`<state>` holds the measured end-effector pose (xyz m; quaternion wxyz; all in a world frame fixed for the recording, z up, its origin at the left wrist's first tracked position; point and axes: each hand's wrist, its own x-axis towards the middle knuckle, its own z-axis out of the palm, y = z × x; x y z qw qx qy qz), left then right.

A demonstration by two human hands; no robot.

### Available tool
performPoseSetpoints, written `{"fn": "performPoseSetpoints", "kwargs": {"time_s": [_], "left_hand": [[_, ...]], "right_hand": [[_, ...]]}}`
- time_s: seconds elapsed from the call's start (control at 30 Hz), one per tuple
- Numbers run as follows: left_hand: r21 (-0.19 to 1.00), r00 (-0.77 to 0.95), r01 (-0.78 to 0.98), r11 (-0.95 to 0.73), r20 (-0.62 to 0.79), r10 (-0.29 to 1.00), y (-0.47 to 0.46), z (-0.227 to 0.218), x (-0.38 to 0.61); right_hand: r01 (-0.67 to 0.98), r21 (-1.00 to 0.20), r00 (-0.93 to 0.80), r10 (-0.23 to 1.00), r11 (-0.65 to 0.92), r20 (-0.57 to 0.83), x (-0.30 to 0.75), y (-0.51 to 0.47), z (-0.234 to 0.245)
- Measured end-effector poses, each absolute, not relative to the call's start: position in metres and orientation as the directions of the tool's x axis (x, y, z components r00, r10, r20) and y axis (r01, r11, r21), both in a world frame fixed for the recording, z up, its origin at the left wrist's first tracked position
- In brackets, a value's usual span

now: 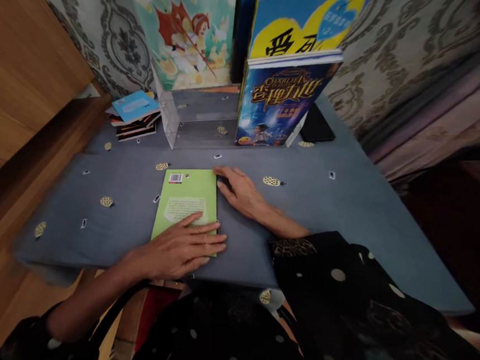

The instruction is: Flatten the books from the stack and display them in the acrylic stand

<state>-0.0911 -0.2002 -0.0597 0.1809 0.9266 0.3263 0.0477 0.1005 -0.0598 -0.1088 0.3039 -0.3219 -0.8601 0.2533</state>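
A light green book [193, 184] lies closed on the table, its barcode and a pale block of print facing up. My left hand [184, 244] rests flat across the book's near end, fingers stretched toward the right edge and covering the lower part. At the far right corner of the book, my right hand [239, 191] touches the edge with its fingertips; thumb and fingers are apart. Neither hand grips the book.
Behind the book, a clear acrylic stand [199, 134] holds a dark blue book [277, 107], with a blue and yellow book [295, 25] and an illustrated book [185, 35] farther back. Small books [135, 107] are stacked at left. A black flat object [318, 124] lies at right.
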Motion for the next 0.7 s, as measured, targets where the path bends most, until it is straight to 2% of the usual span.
{"fn": "performPoseSetpoints", "kwargs": {"time_s": [0.27,0.43,0.53,0.7], "left_hand": [[0.454,0.775,0.585,-0.672,-0.069,0.629,-0.207,-0.051,-0.094],[0.441,0.664,0.68,-0.586,-0.031,0.748,-0.171,-0.058,-0.126],[0.444,0.564,0.734,-0.514,0.023,0.826,-0.138,-0.069,-0.155],[0.54,0.476,0.711,-0.45,0.102,0.874,-0.094,-0.084,-0.187]], "right_hand": [[0.436,-0.561,-0.619,0.687,0.704,0.381,0.099,-0.061,-0.112],[0.433,-0.522,-0.637,0.659,0.735,0.399,0.099,-0.062,-0.112],[0.458,-0.457,-0.65,0.639,0.762,0.413,0.098,-0.065,-0.109],[0.434,-0.329,-0.745,0.539,0.839,0.392,0.082,-0.077,-0.098]]}}
